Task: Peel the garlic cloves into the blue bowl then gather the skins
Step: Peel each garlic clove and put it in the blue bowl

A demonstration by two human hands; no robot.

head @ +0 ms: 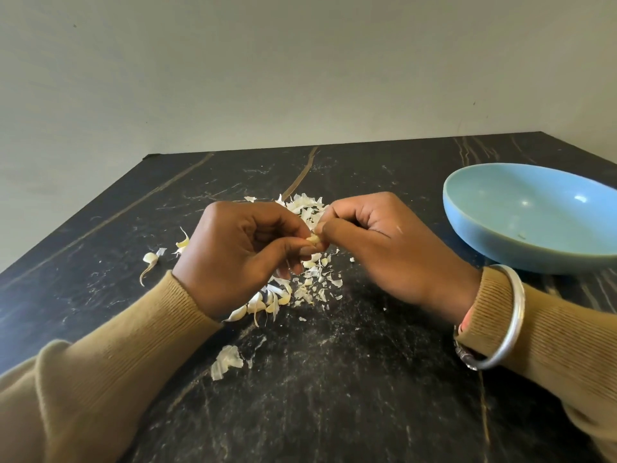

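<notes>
Both hands meet above the middle of the dark table, pinching one small garlic clove point(314, 239) between them. My left hand point(243, 252) holds it with thumb and fingertips; my right hand point(377, 242) pinches it from the other side. Loose papery skins point(305, 207) lie in a heap just behind the hands, and more skins point(310, 285) are scattered under them. Several unpeeled cloves point(263, 304) lie below my left wrist. The blue bowl point(500, 242) stands at the right, tilted toward me; its inside looks almost bare.
The black marble-patterned table point(334, 396) runs to a pale wall at the back. Two stray cloves point(150, 260) lie at the left and a large skin piece point(227, 360) lies near the front. A silver bangle point(507, 315) circles my right wrist.
</notes>
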